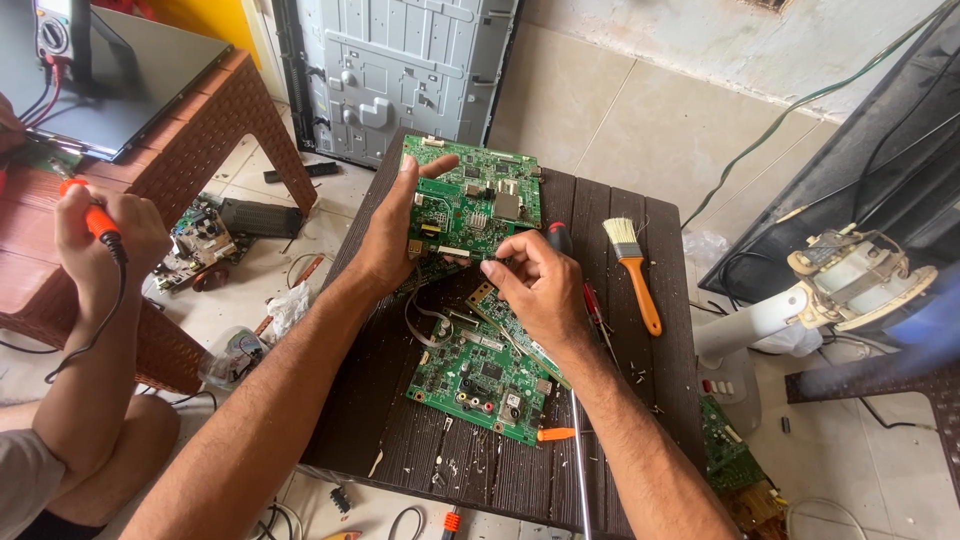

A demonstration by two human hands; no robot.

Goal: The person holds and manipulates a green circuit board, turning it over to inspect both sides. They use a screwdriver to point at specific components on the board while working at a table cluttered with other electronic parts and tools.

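A green circuit board (472, 200) is held up over the far part of a dark slatted table (660, 330). It is tilted, component face toward the camera, with its long axis running left to right and its far edge highest. The left hand (392, 232) is closed around the board's left edge, thumb across the front face and fingers behind. The right hand (540, 285) is curled at the board's near right corner, fingertips pinching or touching that edge; whether it also grips the red-handled screwdriver (562, 240) just behind it cannot be told.

Below the hands, a second green circuit board (480, 375) lies flat on the table, with another narrower board (510, 325) partly across it, angled from far left to near right. To the right lies a paintbrush with an orange handle (635, 275), bristles pointing far, handle near.

No containers are evident on the table. On the floor to the left lie a further board (195, 245) and a crumpled clear plastic bag (235, 355). At the far left another person's hand (100, 235) grips an orange-handled tool beside a brown stool (210, 120). A grey metal back panel (400, 70) stands against the far wall.
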